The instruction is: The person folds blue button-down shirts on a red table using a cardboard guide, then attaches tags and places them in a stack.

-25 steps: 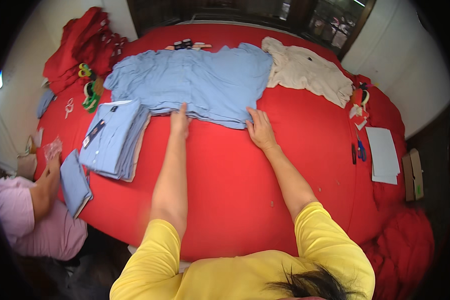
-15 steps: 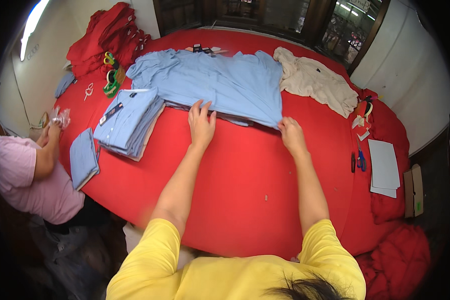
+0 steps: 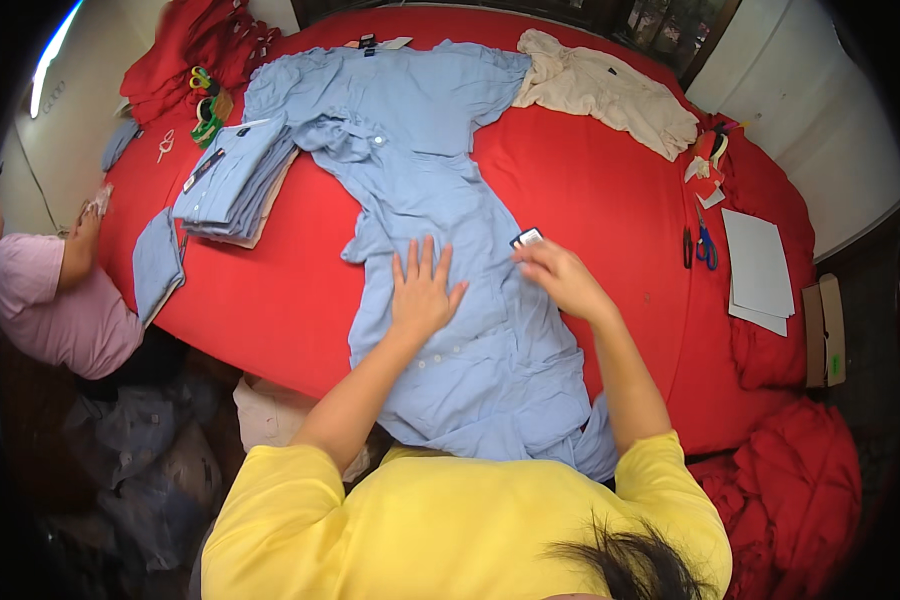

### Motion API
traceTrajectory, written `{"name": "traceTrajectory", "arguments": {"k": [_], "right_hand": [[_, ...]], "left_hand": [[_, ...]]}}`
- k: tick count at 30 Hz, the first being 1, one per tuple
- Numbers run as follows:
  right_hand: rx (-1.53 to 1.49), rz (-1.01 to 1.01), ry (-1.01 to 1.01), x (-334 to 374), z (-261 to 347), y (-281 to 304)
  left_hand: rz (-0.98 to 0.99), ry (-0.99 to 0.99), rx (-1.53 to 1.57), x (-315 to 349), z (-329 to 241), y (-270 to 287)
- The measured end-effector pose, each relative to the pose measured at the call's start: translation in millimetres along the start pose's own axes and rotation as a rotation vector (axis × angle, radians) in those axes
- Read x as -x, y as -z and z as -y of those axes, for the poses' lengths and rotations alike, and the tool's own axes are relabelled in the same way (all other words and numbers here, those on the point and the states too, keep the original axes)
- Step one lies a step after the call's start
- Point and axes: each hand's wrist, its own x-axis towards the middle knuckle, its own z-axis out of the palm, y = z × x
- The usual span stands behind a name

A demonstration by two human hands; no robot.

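Pink clothes the co-worker (image 3: 60, 305) at the far left, whose hands are by a crumpled piece of clear plastic (image 3: 101, 198). Next to the right, a folded blue garment (image 3: 157, 262) lies at the edge of the red-covered counter (image 3: 280, 330); behind it are a heap of red garments (image 3: 175, 65) and a green tape dispenser (image 3: 206, 125). A stack of folded blue shirts (image 3: 232, 180) comes next, then a spread light-blue garment (image 3: 410, 95) at the back. In the middle, a buttoned light-blue shirt (image 3: 450, 400) lies lengthwise toward the person, its far end meeting the spread garment. The left hand (image 3: 425, 300) presses on it palm down, grip open, fingers fanned. At the shirt's right edge, the right hand (image 3: 562, 280) has its fingers drawn in beside a dark-and-white tag (image 3: 526, 238); I cannot tell whether that grip is closed on it. Further right are a rumpled cream garment (image 3: 605, 92), blue-handled scissors (image 3: 707, 250), white sheets (image 3: 758, 262) and a cardboard box (image 3: 825, 330)
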Motion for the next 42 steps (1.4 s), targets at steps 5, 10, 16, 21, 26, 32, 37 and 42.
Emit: {"name": "traceTrajectory", "arguments": {"k": [5,10,16,21,26,32,37,42], "right_hand": [[0.260,-0.513,0.025,-105.6,-85.5,-52.0],[0.491,-0.221,0.192,-140.0,-23.9,-110.0],[0.208,-0.033,0.326,-44.4,24.1,-156.8],[-0.445,0.271,0.009,-3.7,32.2,-116.5],[-0.335,-0.323,0.052,46.3,37.5,41.9],[-0.555,-0.893,0.438,140.6,101.3,146.8],[-0.510,-0.428,0.868,236.5,113.2,170.7],[-0.628,-0.495,0.717,265.0,113.8,206.0]], "left_hand": [[0.254,-0.062,0.261,14.3,-26.0,43.3],[-0.080,0.653,0.948,-53.9,63.9,-0.5],[-0.105,0.760,1.138,-40.1,45.7,16.1],[0.343,0.854,1.653,-12.6,13.2,48.3],[-0.232,0.535,2.279,0.4,49.0,118.7],[-0.756,0.293,1.660,-11.0,114.2,246.7],[-0.999,0.296,1.643,60.7,172.1,333.3],[-1.098,0.192,1.288,111.0,129.0,401.9]]}}
